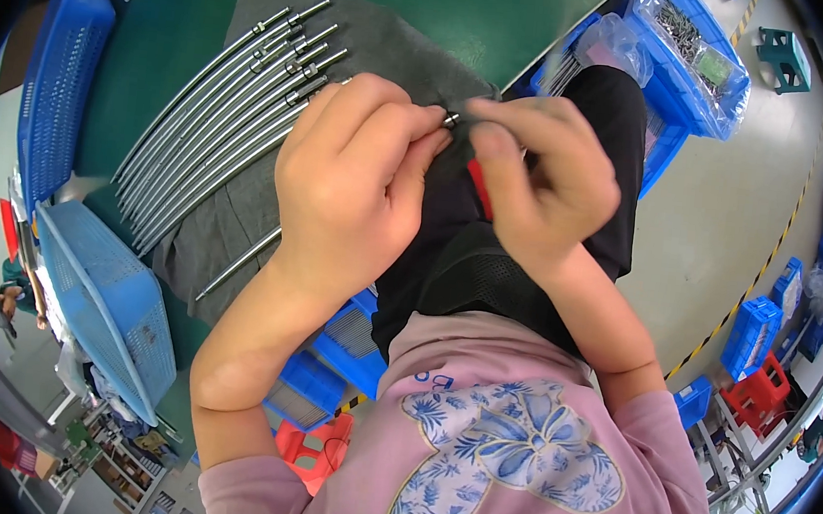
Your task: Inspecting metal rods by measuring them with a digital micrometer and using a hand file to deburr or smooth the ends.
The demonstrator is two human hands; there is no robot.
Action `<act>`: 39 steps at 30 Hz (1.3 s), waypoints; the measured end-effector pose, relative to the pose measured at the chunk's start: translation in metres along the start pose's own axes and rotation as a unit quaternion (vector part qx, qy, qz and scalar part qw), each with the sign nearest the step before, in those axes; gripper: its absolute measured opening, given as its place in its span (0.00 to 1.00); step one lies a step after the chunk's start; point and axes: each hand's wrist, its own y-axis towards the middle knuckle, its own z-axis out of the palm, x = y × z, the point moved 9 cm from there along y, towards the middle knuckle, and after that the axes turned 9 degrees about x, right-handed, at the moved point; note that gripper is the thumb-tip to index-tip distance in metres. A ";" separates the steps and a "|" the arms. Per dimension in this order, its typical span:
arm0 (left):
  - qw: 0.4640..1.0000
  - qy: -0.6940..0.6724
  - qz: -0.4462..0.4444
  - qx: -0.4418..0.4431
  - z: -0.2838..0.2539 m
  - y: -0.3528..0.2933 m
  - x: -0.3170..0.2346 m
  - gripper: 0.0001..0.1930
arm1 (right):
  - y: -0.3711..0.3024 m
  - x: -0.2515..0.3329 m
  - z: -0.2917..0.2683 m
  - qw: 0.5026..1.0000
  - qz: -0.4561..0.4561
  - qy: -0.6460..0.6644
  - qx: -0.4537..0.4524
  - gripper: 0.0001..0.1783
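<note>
One metal tip (pixel 451 119) poked out of the left hand (pixel 350 178) just above the middle of the frame, thumb and forefinger pinching close behind it. We took it for the end of the long rod (pixel 239 264) whose other end showed left of centre, though the hand and forearm hid what lay between. We judged the rod stiff, smooth and fairly light, apt to roll or slip, so a grip right behind the tip, with the shaft steadied farther along, seemed best. The right hand (pixel 555 186) hung just beside the tip, blurred; we could not tell whether its fingers held anything. More rods (pixel 209 127) lay side by side at upper left, mostly on a grey cloth (pixel 383 24) over the green counter (pixel 492 10). Beyond them stood a blue basket (pixel 65 80).
</note>
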 end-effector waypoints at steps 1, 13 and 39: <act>1.000 -0.006 0.002 -0.004 0.000 0.000 0.000 0.08 | 0.000 0.003 0.005 0.999 -0.011 -0.046 0.005 0.09; 1.000 -0.014 0.007 0.006 -0.002 0.002 0.000 0.07 | 0.010 -0.011 -0.033 0.981 -0.006 -0.175 -0.085 0.07; 0.716 -0.334 -0.309 -0.529 -0.100 -0.195 0.048 0.11 | -0.016 0.002 0.015 0.999 -0.004 0.028 0.028 0.11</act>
